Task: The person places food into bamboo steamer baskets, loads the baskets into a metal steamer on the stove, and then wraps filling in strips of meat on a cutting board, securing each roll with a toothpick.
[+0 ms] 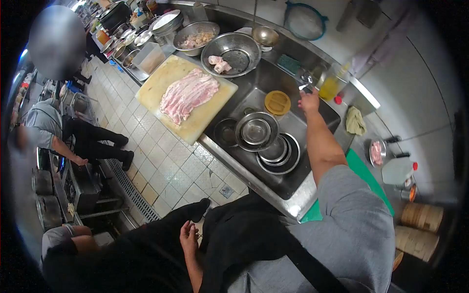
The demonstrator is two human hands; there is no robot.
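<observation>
My right hand [309, 102] reaches across the sink [328, 110] to the tap [306, 79], its fingers closed at the metal handle. Below it in the basin stand several stacked metal bowls [256, 132] and a yellow round lid [277, 102]. My left hand [189, 236] hangs low beside the dark apron, fingers loosely bent and apart, holding nothing. Flat slices of raw meat [189, 95] lie on a pale cutting board [222, 100] at the sink's left edge. A perforated metal bowl [240, 51] with a few meat pieces sits behind the board.
Another bowl of meat [195, 38] and a clear plastic container [149, 58] stand at the back left. A yellow liquid bottle [331, 87], a cloth [355, 121] and a green board [369, 180] are on the right. A co-worker [46, 124] stands across the tiled aisle.
</observation>
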